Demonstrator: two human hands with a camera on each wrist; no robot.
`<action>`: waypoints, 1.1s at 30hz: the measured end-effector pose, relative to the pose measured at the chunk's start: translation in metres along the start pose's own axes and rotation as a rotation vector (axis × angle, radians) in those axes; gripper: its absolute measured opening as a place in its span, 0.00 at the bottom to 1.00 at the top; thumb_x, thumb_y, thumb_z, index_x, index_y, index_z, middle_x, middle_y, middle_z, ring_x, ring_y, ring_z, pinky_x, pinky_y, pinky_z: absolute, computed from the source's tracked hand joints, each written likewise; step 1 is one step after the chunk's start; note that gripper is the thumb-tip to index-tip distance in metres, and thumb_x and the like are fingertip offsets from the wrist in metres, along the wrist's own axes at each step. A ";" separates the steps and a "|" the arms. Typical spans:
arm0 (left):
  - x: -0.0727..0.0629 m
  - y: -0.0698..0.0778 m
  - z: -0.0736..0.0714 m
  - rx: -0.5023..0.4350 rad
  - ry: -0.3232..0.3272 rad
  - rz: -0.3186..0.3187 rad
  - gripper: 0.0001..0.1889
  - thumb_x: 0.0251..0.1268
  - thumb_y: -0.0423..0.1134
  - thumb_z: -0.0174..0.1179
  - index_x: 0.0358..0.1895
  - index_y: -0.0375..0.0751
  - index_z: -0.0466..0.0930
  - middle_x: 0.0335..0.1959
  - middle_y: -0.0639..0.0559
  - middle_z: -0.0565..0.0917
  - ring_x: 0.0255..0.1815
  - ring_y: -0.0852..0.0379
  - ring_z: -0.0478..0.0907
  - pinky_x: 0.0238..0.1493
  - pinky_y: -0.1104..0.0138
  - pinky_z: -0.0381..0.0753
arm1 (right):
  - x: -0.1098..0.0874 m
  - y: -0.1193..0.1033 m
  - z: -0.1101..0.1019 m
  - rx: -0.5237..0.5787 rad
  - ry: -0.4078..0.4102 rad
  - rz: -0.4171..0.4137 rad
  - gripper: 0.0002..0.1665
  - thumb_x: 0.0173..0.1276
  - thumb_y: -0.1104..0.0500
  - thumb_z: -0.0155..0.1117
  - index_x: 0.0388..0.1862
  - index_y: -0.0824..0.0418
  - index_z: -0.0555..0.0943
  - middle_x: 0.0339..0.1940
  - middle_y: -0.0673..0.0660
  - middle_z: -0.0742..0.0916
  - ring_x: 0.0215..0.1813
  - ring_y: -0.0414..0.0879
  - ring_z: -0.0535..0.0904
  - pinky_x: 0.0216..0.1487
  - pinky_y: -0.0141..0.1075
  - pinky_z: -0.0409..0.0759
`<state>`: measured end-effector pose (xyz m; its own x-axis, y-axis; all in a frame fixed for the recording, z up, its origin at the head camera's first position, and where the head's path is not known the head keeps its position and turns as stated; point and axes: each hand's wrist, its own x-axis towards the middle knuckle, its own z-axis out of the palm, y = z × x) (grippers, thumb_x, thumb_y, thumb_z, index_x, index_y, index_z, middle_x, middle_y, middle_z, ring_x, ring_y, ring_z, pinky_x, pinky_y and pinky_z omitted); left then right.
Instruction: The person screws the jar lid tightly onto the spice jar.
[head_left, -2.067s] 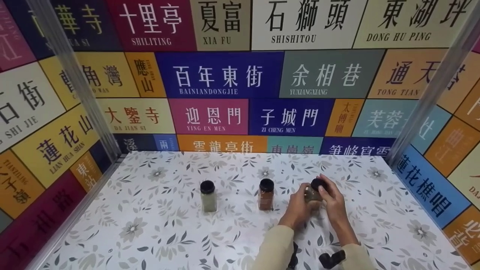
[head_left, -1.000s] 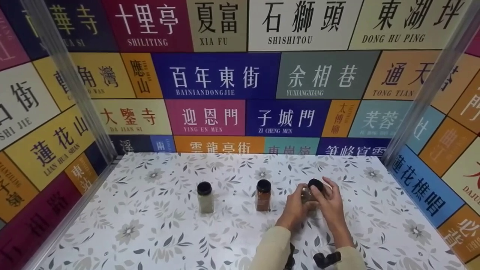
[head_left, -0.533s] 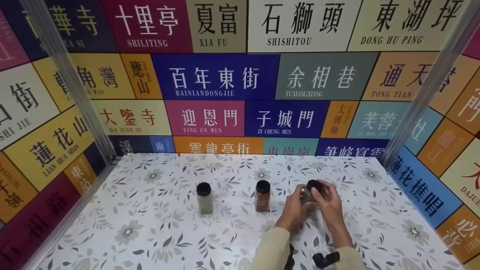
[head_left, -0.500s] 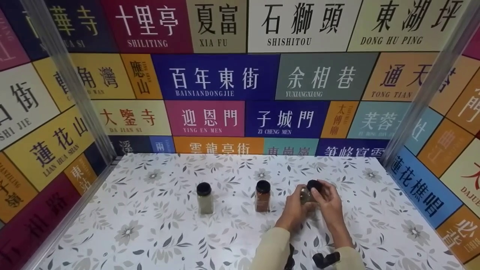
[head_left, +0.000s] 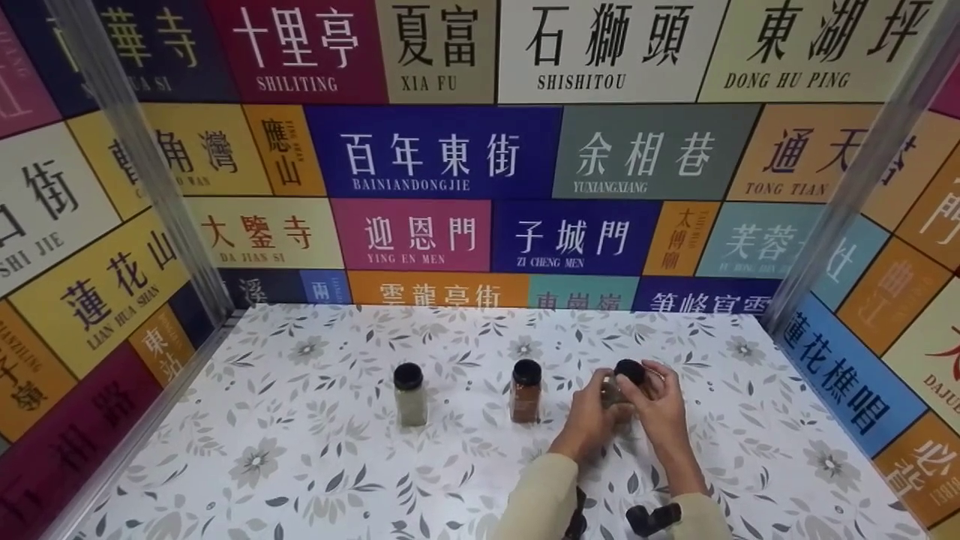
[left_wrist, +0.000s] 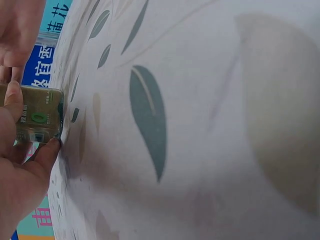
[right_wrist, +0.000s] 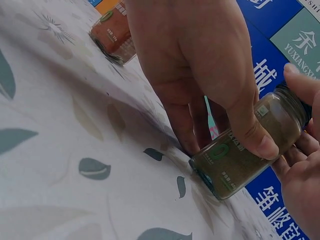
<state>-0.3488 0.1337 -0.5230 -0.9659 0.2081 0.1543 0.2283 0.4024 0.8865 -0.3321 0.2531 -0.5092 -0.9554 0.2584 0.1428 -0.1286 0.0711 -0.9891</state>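
A glass spice jar [head_left: 611, 389] with brownish-green powder stands at the right of the table in the head view, near or on the surface. My left hand [head_left: 589, 417] grips its body, thumb on one side and fingers on the other. The right hand [head_left: 663, 409] pinches the jar's black lid [head_left: 628, 370] from above and the right. In the right wrist view, the spice jar [right_wrist: 235, 165] appears tilted, with a green-printed label and its base by the tablecloth. The left wrist view shows the lower part of the spice jar [left_wrist: 42, 112]; its lid is out of frame there.
Left of the hands stands a jar of reddish-brown powder [head_left: 526, 401] with a black lid. Farther left is a jar of pale green powder [head_left: 412, 405], also lidded. A floral cloth [head_left: 315, 465] covers the table. Panels with large lettering [head_left: 435, 150] enclose the back and sides.
The right fingers have lifted off, closed round and shifted again on the black lid. My left hand keeps its grip on the jar body. Both other jars stay put.
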 end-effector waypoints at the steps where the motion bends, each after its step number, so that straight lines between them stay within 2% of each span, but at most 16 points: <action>1: 0.000 0.000 0.000 -0.005 -0.004 -0.002 0.25 0.62 0.43 0.68 0.62 0.57 0.72 0.53 0.51 0.86 0.56 0.59 0.82 0.60 0.66 0.80 | -0.001 -0.001 -0.001 -0.005 -0.007 0.002 0.34 0.73 0.58 0.63 0.73 0.63 0.62 0.73 0.67 0.74 0.54 0.21 0.75 0.56 0.15 0.73; 5: -0.001 -0.001 -0.002 -0.016 -0.015 0.020 0.26 0.62 0.43 0.68 0.62 0.56 0.72 0.55 0.50 0.86 0.56 0.59 0.82 0.60 0.67 0.80 | -0.003 -0.003 -0.003 0.000 -0.035 -0.017 0.29 0.79 0.55 0.53 0.75 0.60 0.65 0.69 0.54 0.77 0.58 0.22 0.74 0.60 0.18 0.71; 9: -0.001 -0.004 -0.003 -0.001 -0.023 0.056 0.26 0.62 0.44 0.68 0.62 0.54 0.72 0.52 0.49 0.86 0.53 0.58 0.83 0.56 0.68 0.81 | -0.004 -0.002 -0.006 0.007 -0.062 -0.078 0.26 0.80 0.59 0.49 0.73 0.66 0.68 0.61 0.41 0.79 0.61 0.21 0.73 0.64 0.17 0.67; 11: -0.001 -0.004 -0.003 0.006 -0.022 0.075 0.26 0.61 0.45 0.68 0.62 0.53 0.72 0.51 0.48 0.87 0.51 0.58 0.84 0.54 0.68 0.81 | -0.004 -0.001 -0.006 0.019 -0.072 -0.112 0.26 0.80 0.61 0.48 0.73 0.68 0.68 0.62 0.42 0.79 0.61 0.21 0.73 0.64 0.16 0.67; 14: -0.001 -0.003 -0.004 0.002 -0.022 0.075 0.26 0.61 0.45 0.68 0.63 0.53 0.72 0.51 0.48 0.86 0.50 0.58 0.84 0.54 0.68 0.81 | -0.003 0.000 -0.006 0.036 -0.067 -0.139 0.26 0.79 0.63 0.49 0.72 0.71 0.68 0.66 0.54 0.79 0.61 0.21 0.74 0.63 0.17 0.69; 16: 0.000 -0.002 -0.004 0.002 -0.023 0.054 0.26 0.62 0.45 0.69 0.63 0.54 0.72 0.52 0.49 0.86 0.52 0.59 0.83 0.55 0.68 0.81 | -0.003 0.000 -0.005 0.036 -0.058 -0.132 0.26 0.78 0.64 0.50 0.72 0.71 0.68 0.69 0.64 0.77 0.60 0.22 0.74 0.62 0.16 0.70; 18: 0.000 -0.002 -0.003 0.003 -0.026 0.034 0.26 0.62 0.44 0.69 0.63 0.55 0.72 0.53 0.50 0.86 0.53 0.59 0.83 0.56 0.69 0.80 | -0.003 0.000 -0.005 0.032 -0.051 -0.107 0.26 0.78 0.65 0.51 0.72 0.70 0.67 0.72 0.68 0.74 0.59 0.21 0.74 0.62 0.16 0.70; 22: 0.001 0.000 -0.002 0.002 -0.026 0.007 0.26 0.62 0.43 0.69 0.63 0.56 0.73 0.53 0.51 0.86 0.54 0.60 0.82 0.57 0.69 0.80 | -0.003 0.000 -0.004 0.016 -0.028 -0.068 0.27 0.77 0.64 0.54 0.72 0.68 0.67 0.73 0.68 0.73 0.57 0.21 0.74 0.61 0.16 0.71; 26: 0.001 0.001 -0.002 0.004 -0.027 -0.002 0.25 0.62 0.42 0.69 0.62 0.57 0.73 0.54 0.51 0.86 0.55 0.59 0.82 0.58 0.67 0.80 | -0.002 0.002 -0.005 0.013 -0.015 -0.064 0.27 0.76 0.65 0.55 0.72 0.68 0.67 0.72 0.68 0.73 0.57 0.21 0.74 0.60 0.16 0.72; 33: 0.000 0.000 -0.002 -0.013 -0.027 -0.016 0.27 0.61 0.42 0.69 0.63 0.58 0.72 0.55 0.50 0.85 0.57 0.57 0.82 0.61 0.65 0.80 | -0.002 -0.001 -0.006 -0.008 -0.072 -0.058 0.28 0.78 0.62 0.53 0.74 0.68 0.64 0.75 0.69 0.70 0.58 0.20 0.71 0.62 0.14 0.69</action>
<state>-0.3495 0.1322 -0.5223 -0.9658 0.2253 0.1282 0.2108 0.3945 0.8944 -0.3286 0.2586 -0.5082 -0.9631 0.1832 0.1969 -0.1827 0.0918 -0.9789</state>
